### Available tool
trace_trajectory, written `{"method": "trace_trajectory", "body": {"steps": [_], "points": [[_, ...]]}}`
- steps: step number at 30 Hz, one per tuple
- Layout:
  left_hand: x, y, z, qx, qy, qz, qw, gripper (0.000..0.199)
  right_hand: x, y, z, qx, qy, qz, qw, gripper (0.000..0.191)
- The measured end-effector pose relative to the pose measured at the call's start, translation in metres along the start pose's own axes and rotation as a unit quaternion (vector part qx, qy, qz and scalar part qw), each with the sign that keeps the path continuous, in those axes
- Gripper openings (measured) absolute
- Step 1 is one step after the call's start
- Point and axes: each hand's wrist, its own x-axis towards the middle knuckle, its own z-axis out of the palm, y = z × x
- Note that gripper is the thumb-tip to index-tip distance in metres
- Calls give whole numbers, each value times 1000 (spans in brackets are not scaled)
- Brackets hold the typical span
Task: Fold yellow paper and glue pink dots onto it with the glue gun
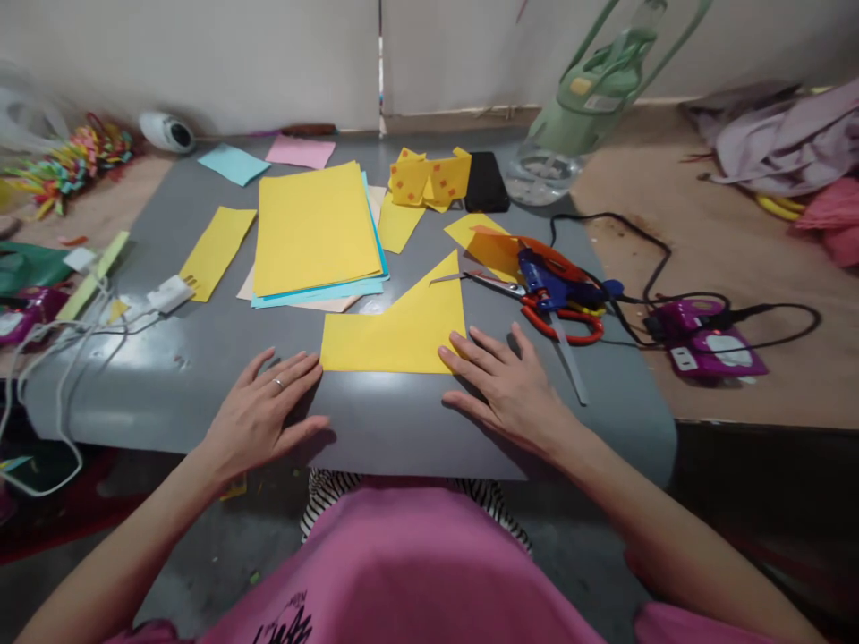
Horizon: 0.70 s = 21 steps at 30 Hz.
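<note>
A folded sheet of yellow paper (403, 335) lies flat near the front of the grey table mat (389, 420), its upper right corner rising to a point. My left hand (272, 402), with a ring on one finger, rests flat with fingers spread, fingertips at the paper's left edge. On the paper's lower right corner lie the fingers of my right hand (506, 385), spread out and holding nothing. Just beyond the right hand are red-handled scissors (564, 326), their blades reaching over the paper's tip, and a blue glue gun (547, 277).
Behind the folded sheet lies a stack of yellow and blue paper (315, 233). A spotted yellow paper piece (429, 179), a black phone (486, 182) and a green-topped water bottle (570, 134) stand farther back. Cables run to a purple power socket (711, 340) at right; a white charger (170, 293) is left.
</note>
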Motion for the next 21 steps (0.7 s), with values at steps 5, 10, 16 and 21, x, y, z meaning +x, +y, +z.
{"method": "trace_trajectory", "body": {"steps": [5, 10, 16, 21], "points": [[45, 10, 5, -67, 88, 104, 988, 37, 21, -3, -6, 46, -55, -89, 993, 49], [90, 17, 26, -67, -60, 183, 979, 44, 49, 21, -23, 31, -28, -22, 999, 34], [94, 23, 31, -51, -77, 124, 988, 46, 82, 56, -31, -68, 12, 90, 994, 30], [92, 27, 31, -47, -68, 113, 990, 45, 114, 61, -13, -89, -24, 104, 990, 25]]}}
